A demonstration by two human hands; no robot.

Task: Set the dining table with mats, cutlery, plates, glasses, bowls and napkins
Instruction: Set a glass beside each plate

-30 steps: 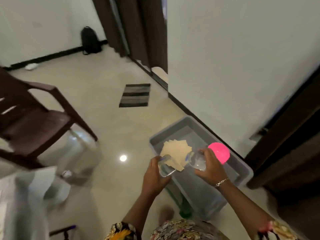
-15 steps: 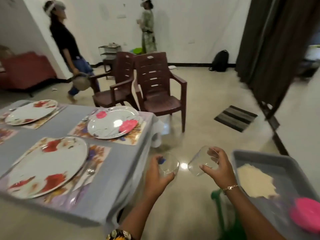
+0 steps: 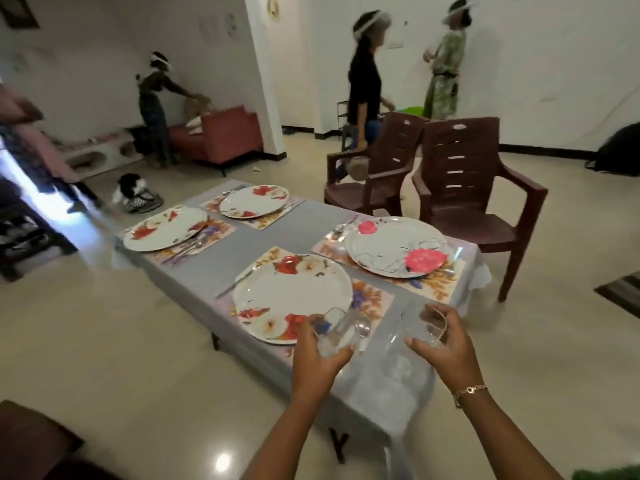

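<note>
1. A low table covered in a grey cloth (image 3: 242,247) is seen on a pale glossy floor, with blurred people standing at the back walls.
2. Four round white flowered plates are laid on floral mats: far left (image 3: 166,228), far middle (image 3: 254,200), near middle (image 3: 292,296) and right (image 3: 398,245).
3. A metal fork (image 3: 235,282) is laid just left of the near middle plate.
4. A clear drinking glass (image 3: 341,332) is gripped from below by the curled left hand (image 3: 317,358) over that plate's near edge; it is tilted, its long axis slanting up to the right.
5. A second clear glass (image 3: 415,323) is clasped by the curled fingers of the right hand (image 3: 446,351) over bare cloth; it is tipped sideways, its long axis roughly left to right.
6. Two brown plastic armchairs (image 3: 460,188) are set beyond the table's right end.
</note>
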